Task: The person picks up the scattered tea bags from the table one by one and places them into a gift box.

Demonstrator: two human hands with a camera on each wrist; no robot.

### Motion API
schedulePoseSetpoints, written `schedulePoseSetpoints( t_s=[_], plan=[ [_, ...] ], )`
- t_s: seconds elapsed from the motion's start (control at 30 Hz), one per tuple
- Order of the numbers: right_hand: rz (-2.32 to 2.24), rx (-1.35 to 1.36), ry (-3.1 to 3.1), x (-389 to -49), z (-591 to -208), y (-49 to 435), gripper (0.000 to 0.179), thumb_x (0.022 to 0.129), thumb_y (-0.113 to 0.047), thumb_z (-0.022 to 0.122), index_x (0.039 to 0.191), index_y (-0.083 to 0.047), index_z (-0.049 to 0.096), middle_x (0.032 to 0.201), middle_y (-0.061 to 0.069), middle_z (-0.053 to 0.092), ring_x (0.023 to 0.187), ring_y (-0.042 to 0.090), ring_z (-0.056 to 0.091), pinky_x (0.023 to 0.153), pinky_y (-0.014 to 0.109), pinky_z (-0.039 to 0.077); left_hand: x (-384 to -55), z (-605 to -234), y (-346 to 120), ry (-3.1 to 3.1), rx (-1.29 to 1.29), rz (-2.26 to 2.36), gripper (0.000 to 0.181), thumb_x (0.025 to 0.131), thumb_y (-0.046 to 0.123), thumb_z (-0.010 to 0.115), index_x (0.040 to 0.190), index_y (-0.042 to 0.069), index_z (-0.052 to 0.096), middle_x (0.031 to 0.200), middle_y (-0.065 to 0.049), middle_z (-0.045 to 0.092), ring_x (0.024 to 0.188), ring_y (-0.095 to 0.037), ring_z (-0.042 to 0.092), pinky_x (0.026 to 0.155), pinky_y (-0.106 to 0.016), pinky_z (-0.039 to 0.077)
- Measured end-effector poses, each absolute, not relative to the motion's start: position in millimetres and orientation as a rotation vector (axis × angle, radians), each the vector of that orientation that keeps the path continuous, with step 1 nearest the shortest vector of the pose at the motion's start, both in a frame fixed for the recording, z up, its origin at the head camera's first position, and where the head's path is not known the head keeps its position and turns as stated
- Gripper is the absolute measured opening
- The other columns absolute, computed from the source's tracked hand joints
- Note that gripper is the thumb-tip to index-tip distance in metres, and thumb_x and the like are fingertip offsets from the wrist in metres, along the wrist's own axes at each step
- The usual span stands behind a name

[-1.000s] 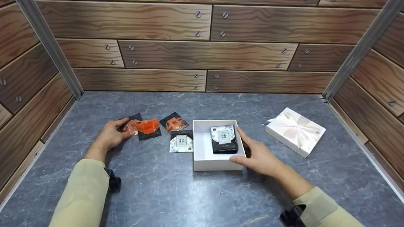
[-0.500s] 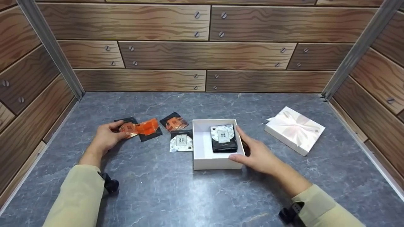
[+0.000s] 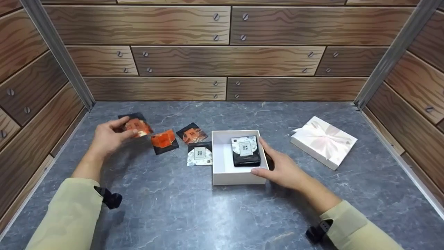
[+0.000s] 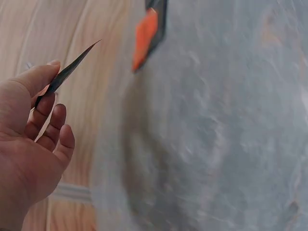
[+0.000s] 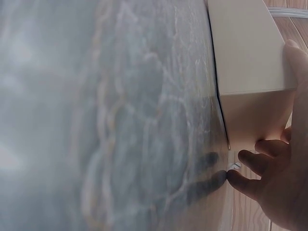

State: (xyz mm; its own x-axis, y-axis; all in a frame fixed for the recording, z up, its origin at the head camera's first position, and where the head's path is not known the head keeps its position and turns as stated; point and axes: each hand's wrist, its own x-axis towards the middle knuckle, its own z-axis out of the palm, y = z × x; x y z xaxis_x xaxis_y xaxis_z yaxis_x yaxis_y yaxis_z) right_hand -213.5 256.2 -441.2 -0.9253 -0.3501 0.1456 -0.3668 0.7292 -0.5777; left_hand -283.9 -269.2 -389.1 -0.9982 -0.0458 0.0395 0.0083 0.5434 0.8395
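My left hand [image 3: 107, 137] pinches a flat black-and-orange sachet [image 3: 139, 127] between thumb and fingers, raised over the left of the table. The left wrist view catches this sachet edge-on, tilted. My right hand [image 3: 284, 170] holds an open white box [image 3: 239, 179] at its right side. Its thumb lies at the near right corner and its other fingers along the right wall, as the right wrist view also shows. Inside the box lies a stack of black sachets [image 3: 245, 151], the top one with a white floral print.
Between the left hand and the box lie a folded-looking orange-and-black sachet [image 3: 163, 140], another orange-and-black sachet [image 3: 191, 134] and a white floral one [image 3: 199, 155] against the box's left wall. A white lid [image 3: 324, 142] with a ribbon bow sits at right. Wood-patterned walls surround the table.
My left hand has drawn the black-and-orange sachet leftward from beside the folded-looking one and lifted it. The right hand and the box have stayed put.
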Motion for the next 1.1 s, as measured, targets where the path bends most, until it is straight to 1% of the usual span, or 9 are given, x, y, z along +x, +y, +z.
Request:
schedulePoseSetpoints(
  t_s=[0.17, 0.33, 0.43, 0.6, 0.67, 0.77, 0.83, 0.97, 1.1],
  plan=[
    [0.978, 0.61, -2.889, -214.9, -441.2, 256.3, 0.106, 0.091, -0.057, 0.078, 0.17, -0.012, 0.023, 0.151, 0.032, 0.053, 0.137, 0.047, 0.053, 0.115, 0.062, 0.04, -281.8, -370.3, -243.2, -2.655, -0.088, -1.498, 0.065, 0.097, 0.026, 0.081, 0.155, 0.01, 0.056, 0.146, -0.02, 0.059, 0.119, -0.025, 0.058, 0.08, -0.016, 0.049],
    [0.969, 0.611, -2.894, -215.5, -440.8, 256.0, 0.107, 0.091, -0.058, 0.077, 0.171, -0.013, 0.022, 0.152, 0.032, 0.051, 0.138, 0.048, 0.052, 0.116, 0.062, 0.039, -282.9, -357.2, -204.3, -2.6, -0.269, -1.503, 0.061, 0.092, 0.017, 0.086, 0.148, 0.006, 0.063, 0.133, -0.018, 0.065, 0.106, -0.022, 0.061, 0.078, -0.018, 0.052],
    [0.969, 0.613, -2.896, -215.6, -440.8, 256.4, 0.107, 0.091, -0.058, 0.077, 0.171, -0.013, 0.021, 0.152, 0.033, 0.051, 0.138, 0.049, 0.052, 0.116, 0.062, 0.039, -282.4, -350.9, -178.5, -2.6, -0.355, -1.558, 0.062, 0.089, 0.015, 0.088, 0.147, 0.007, 0.064, 0.13, -0.017, 0.066, 0.104, -0.026, 0.062, 0.076, -0.021, 0.055],
    [0.976, 0.61, -2.896, -215.7, -440.6, 256.7, 0.107, 0.091, -0.058, 0.077, 0.171, -0.014, 0.021, 0.152, 0.032, 0.051, 0.139, 0.048, 0.052, 0.116, 0.062, 0.039, -278.8, -346.3, -133.4, -2.638, -0.52, -1.596, 0.067, 0.086, 0.019, 0.09, 0.147, 0.009, 0.064, 0.131, -0.014, 0.066, 0.101, -0.029, 0.065, 0.079, -0.03, 0.058],
    [0.976, 0.61, -2.898, -215.7, -440.7, 256.8, 0.107, 0.091, -0.058, 0.077, 0.171, -0.014, 0.021, 0.152, 0.032, 0.051, 0.139, 0.048, 0.051, 0.116, 0.062, 0.039, -277.0, -346.6, -114.8, -2.662, -0.582, -1.583, 0.068, 0.085, 0.022, 0.091, 0.146, 0.01, 0.064, 0.132, -0.013, 0.067, 0.103, -0.029, 0.065, 0.084, -0.033, 0.058],
    [0.98, 0.609, -2.894, -215.5, -441.1, 257.0, 0.107, 0.091, -0.058, 0.078, 0.171, -0.014, 0.022, 0.153, 0.032, 0.051, 0.139, 0.049, 0.051, 0.116, 0.063, 0.039, -274.7, -349.8, -87.7, -2.699, -0.665, -1.583, 0.068, 0.085, 0.023, 0.091, 0.146, 0.009, 0.064, 0.13, -0.01, 0.068, 0.103, -0.029, 0.066, 0.085, -0.037, 0.059],
    [0.981, 0.61, -2.893, -215.1, -441.4, 257.2, 0.107, 0.091, -0.059, 0.078, 0.171, -0.014, 0.021, 0.153, 0.033, 0.05, 0.138, 0.049, 0.051, 0.116, 0.063, 0.039, -273.2, -353.0, -71.5, -2.725, -0.717, -1.541, 0.066, 0.086, 0.023, 0.09, 0.145, 0.009, 0.064, 0.128, -0.009, 0.069, 0.105, -0.024, 0.064, 0.089, -0.036, 0.057],
    [0.986, 0.615, -2.891, -214.2, -441.2, 257.2, 0.107, 0.091, -0.058, 0.078, 0.171, -0.014, 0.021, 0.153, 0.032, 0.051, 0.138, 0.048, 0.053, 0.115, 0.062, 0.04, -270.7, -361.7, -44.8, -2.78, -0.818, -1.494, 0.063, 0.09, 0.02, 0.087, 0.147, 0.007, 0.063, 0.124, -0.008, 0.07, 0.104, -0.022, 0.065, 0.091, -0.036, 0.056],
    [0.991, 0.622, -2.898, -213.7, -439.5, 256.5, 0.107, 0.092, -0.059, 0.076, 0.171, -0.014, 0.02, 0.153, 0.031, 0.05, 0.138, 0.047, 0.053, 0.115, 0.062, 0.04, -269.8, -370.3, -26.3, -2.836, -0.88, -1.449, 0.061, 0.093, 0.019, 0.084, 0.148, 0.005, 0.061, 0.131, -0.01, 0.07, 0.104, -0.019, 0.065, 0.091, -0.034, 0.055]
  ],
)
